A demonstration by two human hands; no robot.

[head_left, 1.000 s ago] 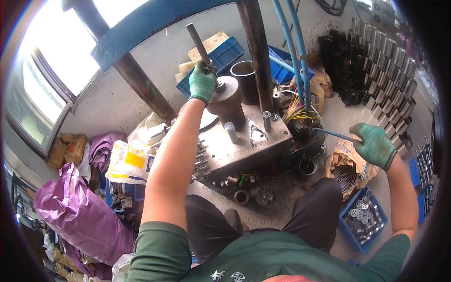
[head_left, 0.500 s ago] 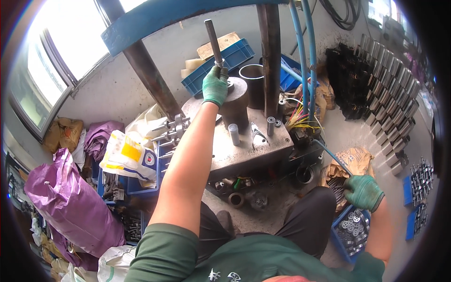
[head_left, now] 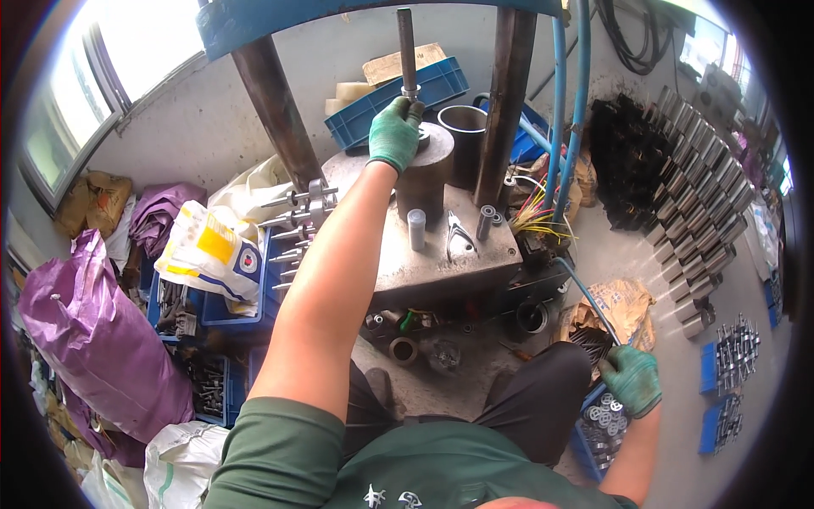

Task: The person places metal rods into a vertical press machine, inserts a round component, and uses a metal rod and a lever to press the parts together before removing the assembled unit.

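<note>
Partly hidden rod [head_left: 407, 44], left hand [head_left: 395, 137] around it

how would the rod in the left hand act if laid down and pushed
The rod would likely be stiff, standing straight above the left hand. Its dark metallic look suggests real weight. Its round shaft might roll, though the wider collar could skew it.
</note>
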